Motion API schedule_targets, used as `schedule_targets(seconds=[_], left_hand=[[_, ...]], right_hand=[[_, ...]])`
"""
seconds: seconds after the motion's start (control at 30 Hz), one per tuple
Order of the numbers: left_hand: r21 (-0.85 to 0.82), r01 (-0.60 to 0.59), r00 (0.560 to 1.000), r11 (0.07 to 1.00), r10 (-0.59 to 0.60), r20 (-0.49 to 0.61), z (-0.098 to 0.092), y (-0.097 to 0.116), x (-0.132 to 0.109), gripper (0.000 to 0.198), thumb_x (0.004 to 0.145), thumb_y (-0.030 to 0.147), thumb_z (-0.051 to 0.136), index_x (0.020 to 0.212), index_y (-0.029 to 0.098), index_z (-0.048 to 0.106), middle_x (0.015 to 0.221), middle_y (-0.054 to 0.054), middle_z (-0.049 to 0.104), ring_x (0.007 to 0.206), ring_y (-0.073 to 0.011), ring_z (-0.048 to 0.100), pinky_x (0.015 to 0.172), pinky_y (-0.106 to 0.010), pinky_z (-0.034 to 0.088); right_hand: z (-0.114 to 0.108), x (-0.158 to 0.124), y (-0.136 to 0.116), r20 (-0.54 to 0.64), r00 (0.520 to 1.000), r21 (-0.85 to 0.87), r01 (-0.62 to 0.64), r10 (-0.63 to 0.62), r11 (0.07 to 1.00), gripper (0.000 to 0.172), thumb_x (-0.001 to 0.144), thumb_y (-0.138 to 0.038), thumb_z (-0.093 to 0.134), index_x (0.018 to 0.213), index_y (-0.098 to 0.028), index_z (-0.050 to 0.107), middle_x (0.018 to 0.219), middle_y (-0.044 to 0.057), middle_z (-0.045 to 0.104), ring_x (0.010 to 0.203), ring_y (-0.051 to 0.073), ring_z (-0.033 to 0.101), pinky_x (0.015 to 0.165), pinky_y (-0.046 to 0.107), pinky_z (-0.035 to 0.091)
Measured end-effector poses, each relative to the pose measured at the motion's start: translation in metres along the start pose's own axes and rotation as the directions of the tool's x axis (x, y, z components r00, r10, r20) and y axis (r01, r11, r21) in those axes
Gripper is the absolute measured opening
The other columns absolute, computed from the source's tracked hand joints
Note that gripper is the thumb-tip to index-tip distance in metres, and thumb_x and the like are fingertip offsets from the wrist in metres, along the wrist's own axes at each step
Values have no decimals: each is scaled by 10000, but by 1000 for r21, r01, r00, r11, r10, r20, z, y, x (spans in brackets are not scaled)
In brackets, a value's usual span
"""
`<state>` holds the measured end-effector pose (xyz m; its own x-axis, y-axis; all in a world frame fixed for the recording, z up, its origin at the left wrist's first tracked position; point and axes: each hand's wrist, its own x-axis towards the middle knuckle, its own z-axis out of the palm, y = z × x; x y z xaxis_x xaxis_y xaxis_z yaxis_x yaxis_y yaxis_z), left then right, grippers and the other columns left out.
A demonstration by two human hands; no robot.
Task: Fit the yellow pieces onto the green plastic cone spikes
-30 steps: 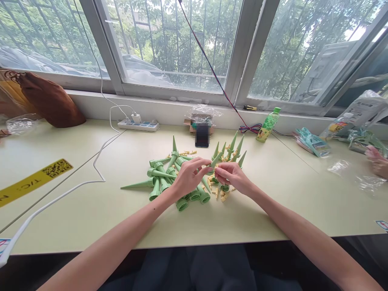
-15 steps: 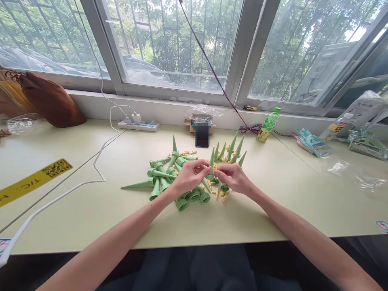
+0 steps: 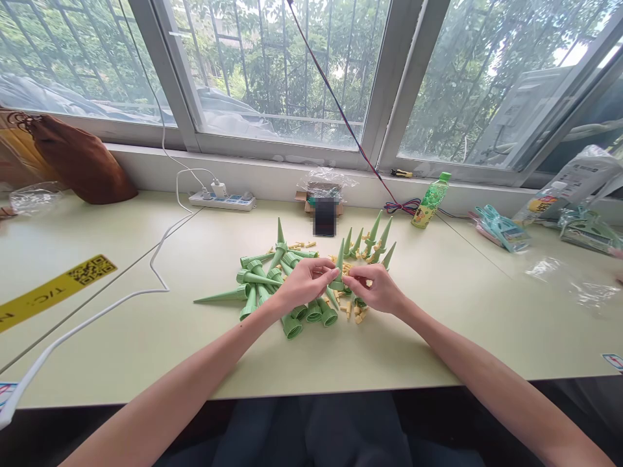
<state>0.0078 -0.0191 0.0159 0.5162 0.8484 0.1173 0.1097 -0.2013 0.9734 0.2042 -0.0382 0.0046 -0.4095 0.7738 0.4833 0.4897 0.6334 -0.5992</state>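
My left hand (image 3: pixel 307 283) is closed around a green plastic watering spike (image 3: pixel 339 259), held with its point up. At the side of that spike, my right hand (image 3: pixel 377 287) pinches a small yellow valve, mostly hidden by the fingertips. Left of and beneath my left hand lies a heap of green watering spikes (image 3: pixel 257 275), some with their open round ends facing me. Beyond my right hand, several spikes (image 3: pixel 374 235) stand point up with yellow pieces at their sides. Loose yellow valves (image 3: pixel 359 316) lie under and near my right hand.
A phone (image 3: pixel 324 217) leans on a small box behind the heap. Further back are a power strip (image 3: pixel 224 201) with a white cable, a green bottle (image 3: pixel 431 201) and packaged pale blue items (image 3: pixel 503 228). A brown drawstring bag (image 3: pixel 82 162) stands at left.
My right fingers have shifted slightly left and turned against the side of the spike. My left hand stays nearly still. A skin-toned shape, perhaps another person's hand, appears at the far right edge.
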Motion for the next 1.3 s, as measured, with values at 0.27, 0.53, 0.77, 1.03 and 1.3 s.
schedule_targets(seconds=[0.27, 0.53, 0.77, 1.03, 1.3], left_hand=[[9, -11, 996, 1000, 11, 94, -3, -9, 1, 321, 857, 468, 549, 920, 161, 614, 493, 32, 494, 378, -77, 402, 361, -196, 304], [49, -37, 986, 998, 29, 165, -3, -2, 0, 342, 872, 465, 522, 875, 147, 648, 522, 14, 504, 398, -84, 438, 377, -201, 356], [43, -51, 974, 998, 40, 222, -6, -2, 0, 342, 860, 461, 538, 803, 146, 659, 532, 3, 521, 414, -83, 442, 387, -198, 355], [57, -47, 965, 997, 30, 260, -8, -1, 0, 332, 887, 438, 516, 813, 144, 649, 532, 16, 512, 423, -76, 430, 419, -200, 345], [33, -51, 960, 998, 40, 279, -7, -3, 0, 323, 913, 427, 484, 795, 147, 595, 566, 17, 508, 447, -81, 481, 412, -191, 359]], right_hand=[[6, -2, 3, -65, 997, -49, 38, -41, 998, 366, 874, -329, 537, 565, -193, 394, 524, -46, 345, 496, 83, 301, 489, 230, 287], [12, -3, 4, -114, 991, -75, 63, -72, 995, 342, 842, -321, 563, 574, -199, 389, 504, -60, 331, 476, 77, 277, 474, 228, 264], [18, -2, 1, -112, 985, -127, 120, -135, 985, 341, 833, -267, 529, 571, -207, 318, 512, -60, 309, 481, 79, 252, 483, 236, 248], [19, -1, -3, -114, 972, -168, 184, -204, 968, 321, 822, -219, 518, 582, -212, 306, 529, -56, 314, 490, 89, 257, 488, 243, 231], [19, -1, -1, -130, 967, -203, 190, -219, 960, 360, 875, -289, 533, 580, -202, 344, 522, -52, 353, 490, 81, 278, 484, 239, 242]])
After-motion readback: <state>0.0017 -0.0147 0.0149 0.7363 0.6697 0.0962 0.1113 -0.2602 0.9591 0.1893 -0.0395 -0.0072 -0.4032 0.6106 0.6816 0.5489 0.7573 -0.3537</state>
